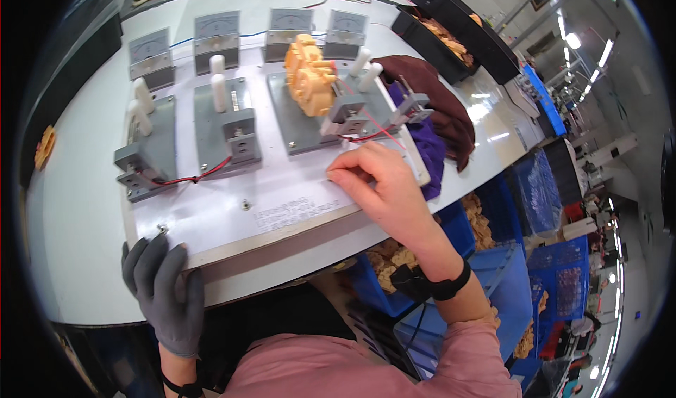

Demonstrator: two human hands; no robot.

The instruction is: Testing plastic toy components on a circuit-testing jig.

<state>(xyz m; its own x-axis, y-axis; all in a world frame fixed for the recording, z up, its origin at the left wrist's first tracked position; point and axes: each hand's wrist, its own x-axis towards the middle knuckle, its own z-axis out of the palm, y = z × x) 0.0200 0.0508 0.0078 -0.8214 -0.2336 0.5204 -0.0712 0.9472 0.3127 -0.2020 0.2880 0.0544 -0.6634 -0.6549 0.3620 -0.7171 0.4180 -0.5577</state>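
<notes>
left hand point(165, 285): gloved, gripping board point(232, 222) edge | right hand point(377, 183): bare, fingertips on board

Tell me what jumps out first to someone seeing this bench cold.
The yellow plastic part clamped in a grey fixture at the far middle of the white board stands out most. Nearer, the bare right hand rests fingertips on the board, while the grey-gloved left hand grips its near edge. Blue bins of tan parts sit lower right.

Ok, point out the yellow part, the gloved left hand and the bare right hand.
yellow part point(310, 74), head view, middle of its body
left hand point(165, 289), head view, back of the glove
right hand point(380, 183), head view, back of the hand
</notes>
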